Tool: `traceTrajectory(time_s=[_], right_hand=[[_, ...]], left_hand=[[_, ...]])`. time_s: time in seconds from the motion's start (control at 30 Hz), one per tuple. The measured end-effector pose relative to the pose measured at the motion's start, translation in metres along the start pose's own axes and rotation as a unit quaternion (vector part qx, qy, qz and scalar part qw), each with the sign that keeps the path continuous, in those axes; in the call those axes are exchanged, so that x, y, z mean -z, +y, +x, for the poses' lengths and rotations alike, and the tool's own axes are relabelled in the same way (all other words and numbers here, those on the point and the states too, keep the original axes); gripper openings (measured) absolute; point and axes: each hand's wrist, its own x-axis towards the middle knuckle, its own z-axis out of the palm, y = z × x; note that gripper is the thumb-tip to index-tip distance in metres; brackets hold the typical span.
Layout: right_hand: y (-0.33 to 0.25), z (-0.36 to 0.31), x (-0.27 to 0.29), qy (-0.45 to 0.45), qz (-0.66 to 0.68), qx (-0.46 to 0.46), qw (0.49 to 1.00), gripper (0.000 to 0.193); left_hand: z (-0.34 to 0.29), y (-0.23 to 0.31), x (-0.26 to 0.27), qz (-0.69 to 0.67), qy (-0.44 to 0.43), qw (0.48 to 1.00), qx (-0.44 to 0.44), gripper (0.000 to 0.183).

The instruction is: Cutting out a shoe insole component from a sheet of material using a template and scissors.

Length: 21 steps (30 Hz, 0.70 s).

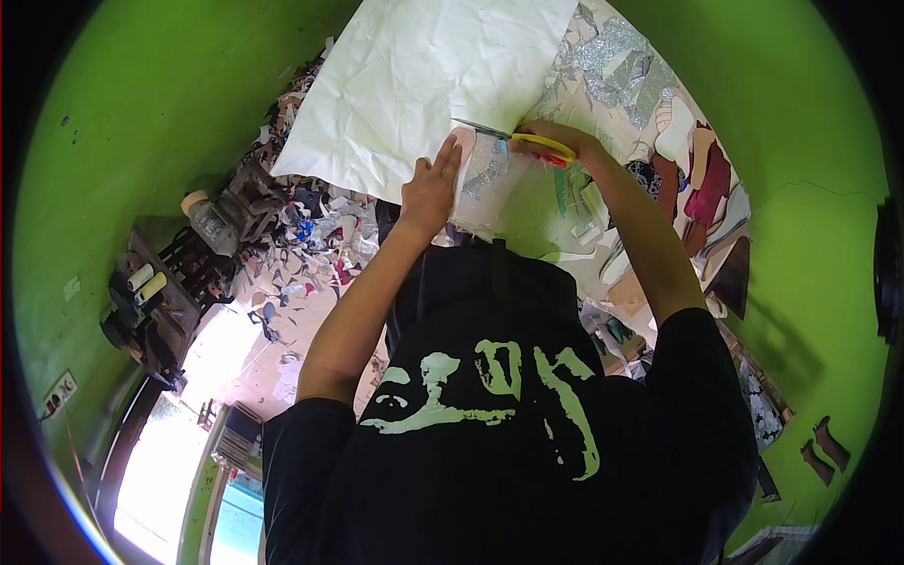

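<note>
A large white sheet, creased and hanging past the far edge of the view, spreads over the worktable. My left hand lies on its near edge, fingers stretched out and pressing down. Under the fingertips is a narrow pale pink piece with a rounded end. My right hand grips a pair of scissors with yellow and red handles. The blades point left, at the sheet just beyond the pink piece. Whether they are closed on the material I cannot tell.
Silvery glitter scraps lie on the table's far right. Sole-shaped pieces and dark red material crowd the right edge. Many offcuts litter the floor at left, near a clear jar and thread spools. Green walls enclose both sides.
</note>
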Motion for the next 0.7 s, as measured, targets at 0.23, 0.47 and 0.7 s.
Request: traceTrajectory(time_s=[0.23, 0.47, 0.7], right_hand=[[-0.004, 0.0, -0.012, 0.047, -0.041, 0.011, 0.998, 0.064], [0.001, -0.003, -0.013, 0.056, -0.043, -0.029, 0.997, 0.066], [-0.013, -0.008, -0.014, 0.088, -0.05, -0.055, 0.993, 0.059]], left_hand=[[0.001, 0.0, -0.002, 0.006, -0.003, 1.0, 0.005, 0.068], [0.001, -0.001, -0.004, 0.016, 0.015, 1.0, -0.008, 0.067], [0.001, -0.001, -0.005, 0.011, 0.016, 1.0, -0.006, 0.069]])
